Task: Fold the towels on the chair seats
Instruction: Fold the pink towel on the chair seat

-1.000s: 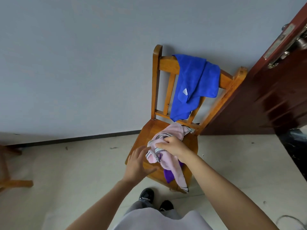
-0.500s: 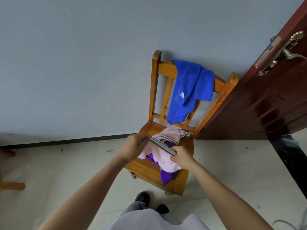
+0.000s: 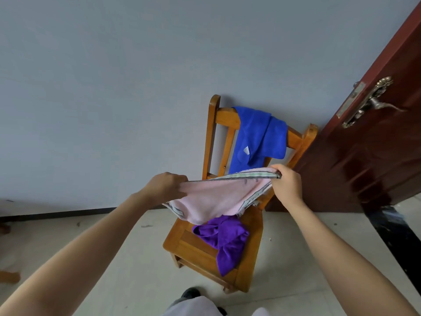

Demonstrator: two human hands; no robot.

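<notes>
Both hands, left hand (image 3: 167,187) and right hand (image 3: 286,184), pinch the pink striped-edge towel (image 3: 216,198) spread above the wooden chair seat (image 3: 193,245); next, bringing its corners together.

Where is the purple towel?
In the head view, the purple towel lies crumpled on the chair seat, toward its right front, just below the held-up pink towel.

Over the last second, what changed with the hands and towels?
The pink towel, bunched on the seat a second ago, is now lifted and stretched between both hands. The left hand, then open and empty, took hold of its left end; the right hand kept its grip and drew the other end right. This uncovered the purple towel. Unchanged: the blue towel over the chair back.
</notes>
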